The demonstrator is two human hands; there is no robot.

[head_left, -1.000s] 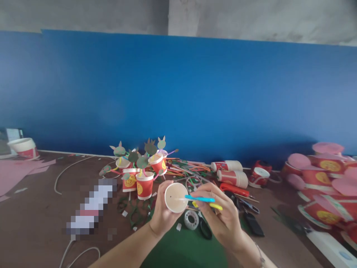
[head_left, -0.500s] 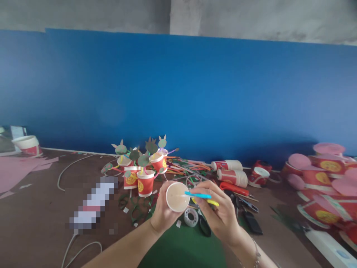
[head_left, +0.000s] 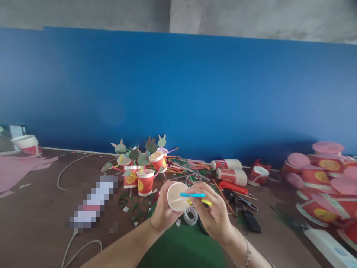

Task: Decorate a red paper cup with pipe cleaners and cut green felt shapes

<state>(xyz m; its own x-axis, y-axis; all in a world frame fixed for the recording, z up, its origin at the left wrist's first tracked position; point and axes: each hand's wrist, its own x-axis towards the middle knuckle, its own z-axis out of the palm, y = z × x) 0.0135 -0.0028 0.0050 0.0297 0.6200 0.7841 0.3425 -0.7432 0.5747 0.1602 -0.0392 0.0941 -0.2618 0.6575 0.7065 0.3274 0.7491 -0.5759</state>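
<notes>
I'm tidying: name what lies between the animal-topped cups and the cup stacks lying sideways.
A pile of thin coloured sticks shows there in the head view.

A craft workshop is suggested by a bench (head_left: 41, 208) strewn with paper scraps (head_left: 126, 209), sticks (head_left: 195, 163) and cup figures (head_left: 145, 183), and by bare concrete (head_left: 237, 16) above a blue panel (head_left: 189, 89).

Held cup (head_left: 174, 189): cream inside; at its right rim, blue stick (head_left: 193, 195) and yellow stick (head_left: 206, 202); beyond it, blue panel (head_left: 178, 93).
</notes>
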